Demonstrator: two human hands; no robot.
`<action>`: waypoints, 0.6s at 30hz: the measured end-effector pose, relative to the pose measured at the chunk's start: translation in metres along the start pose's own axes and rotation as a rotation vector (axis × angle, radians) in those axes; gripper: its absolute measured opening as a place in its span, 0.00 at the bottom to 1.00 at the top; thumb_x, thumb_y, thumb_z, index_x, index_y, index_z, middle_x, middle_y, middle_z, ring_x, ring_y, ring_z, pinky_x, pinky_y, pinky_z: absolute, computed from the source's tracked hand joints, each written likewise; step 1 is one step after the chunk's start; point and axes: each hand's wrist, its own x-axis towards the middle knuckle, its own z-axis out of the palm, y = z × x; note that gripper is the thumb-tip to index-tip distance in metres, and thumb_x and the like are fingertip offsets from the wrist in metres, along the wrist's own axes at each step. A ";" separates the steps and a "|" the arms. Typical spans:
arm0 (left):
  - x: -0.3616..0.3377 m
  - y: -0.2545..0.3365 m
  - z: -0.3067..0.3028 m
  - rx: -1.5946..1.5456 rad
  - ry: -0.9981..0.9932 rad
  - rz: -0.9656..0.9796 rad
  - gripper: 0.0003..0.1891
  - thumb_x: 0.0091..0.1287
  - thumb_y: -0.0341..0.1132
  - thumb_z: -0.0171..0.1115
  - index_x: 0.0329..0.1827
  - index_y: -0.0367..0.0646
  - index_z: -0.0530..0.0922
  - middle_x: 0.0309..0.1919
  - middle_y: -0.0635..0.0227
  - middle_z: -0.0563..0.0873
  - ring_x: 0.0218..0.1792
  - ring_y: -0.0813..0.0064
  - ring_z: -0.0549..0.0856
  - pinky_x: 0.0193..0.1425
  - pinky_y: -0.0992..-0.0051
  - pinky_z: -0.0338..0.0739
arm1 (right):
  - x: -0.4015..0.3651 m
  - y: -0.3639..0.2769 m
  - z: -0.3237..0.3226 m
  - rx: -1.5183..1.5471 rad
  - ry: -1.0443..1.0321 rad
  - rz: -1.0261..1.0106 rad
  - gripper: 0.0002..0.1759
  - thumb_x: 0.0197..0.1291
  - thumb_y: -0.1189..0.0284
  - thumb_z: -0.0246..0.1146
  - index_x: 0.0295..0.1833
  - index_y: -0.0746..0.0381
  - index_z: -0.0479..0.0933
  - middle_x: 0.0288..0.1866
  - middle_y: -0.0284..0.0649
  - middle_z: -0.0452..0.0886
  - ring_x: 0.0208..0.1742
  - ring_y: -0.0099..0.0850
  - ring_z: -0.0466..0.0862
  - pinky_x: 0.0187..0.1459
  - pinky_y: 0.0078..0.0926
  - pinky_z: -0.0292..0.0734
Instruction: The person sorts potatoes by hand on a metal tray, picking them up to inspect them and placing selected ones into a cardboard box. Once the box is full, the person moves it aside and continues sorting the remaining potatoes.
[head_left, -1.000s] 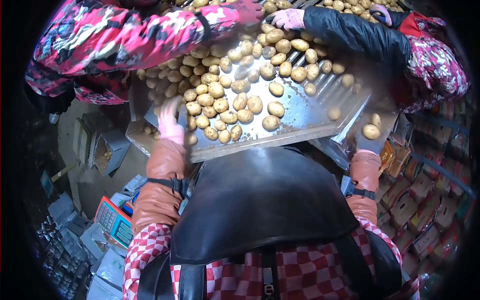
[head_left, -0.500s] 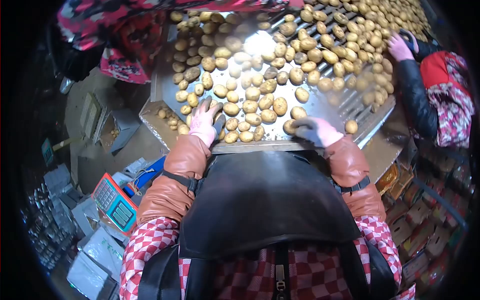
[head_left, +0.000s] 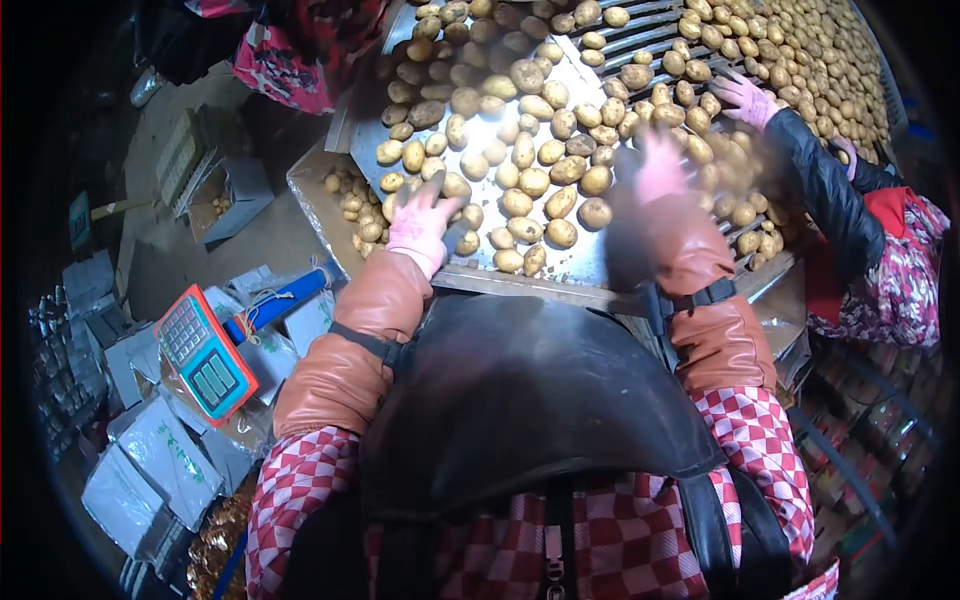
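Many potatoes (head_left: 561, 233) lie loose on a sloping metal sorting table (head_left: 530, 284) in front of me. At its near left corner, my left hand (head_left: 420, 228), in a pink glove with dark fingertips, rests with fingers spread over several potatoes. My right hand (head_left: 658, 170), in a similar glove, reaches over the potatoes by the metal slats (head_left: 640, 45). Motion smears its fingers, so I cannot make out whether a potato is in them.
A container of potatoes (head_left: 362, 200) sits below the table's left edge. A co-worker's gloved hand (head_left: 748, 100) is close to my right hand. Another person's patterned clothing (head_left: 300, 60) shows at upper left. An orange-framed scale display (head_left: 207, 355) and boxes (head_left: 165, 450) stand at left.
My right hand has moved forward from the near edge to the potatoes by the slats. My left hand stays near the left corner. The co-worker's hand has come closer. The view has shifted.
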 end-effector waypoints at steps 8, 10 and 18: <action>0.014 0.005 0.012 -0.139 0.181 -0.240 0.17 0.68 0.37 0.62 0.60 0.56 0.82 0.64 0.58 0.81 0.67 0.53 0.76 0.72 0.58 0.68 | -0.037 0.004 -0.002 0.863 -0.295 0.302 0.21 0.69 0.74 0.59 0.67 0.56 0.79 0.57 0.40 0.85 0.54 0.30 0.84 0.58 0.24 0.77; 0.022 0.004 0.006 -0.085 0.230 -0.186 0.18 0.68 0.35 0.60 0.60 0.54 0.81 0.57 0.61 0.84 0.62 0.56 0.79 0.69 0.58 0.69 | -0.059 0.046 0.017 1.033 -0.183 0.254 0.22 0.72 0.76 0.57 0.69 0.59 0.75 0.60 0.40 0.83 0.56 0.29 0.83 0.56 0.23 0.78; 0.069 0.079 -0.010 -0.027 0.013 0.214 0.22 0.68 0.50 0.63 0.62 0.55 0.80 0.63 0.57 0.80 0.65 0.51 0.77 0.67 0.54 0.71 | -0.107 0.028 -0.046 1.374 -0.080 0.809 0.22 0.73 0.76 0.59 0.70 0.66 0.73 0.61 0.44 0.83 0.56 0.29 0.83 0.58 0.27 0.81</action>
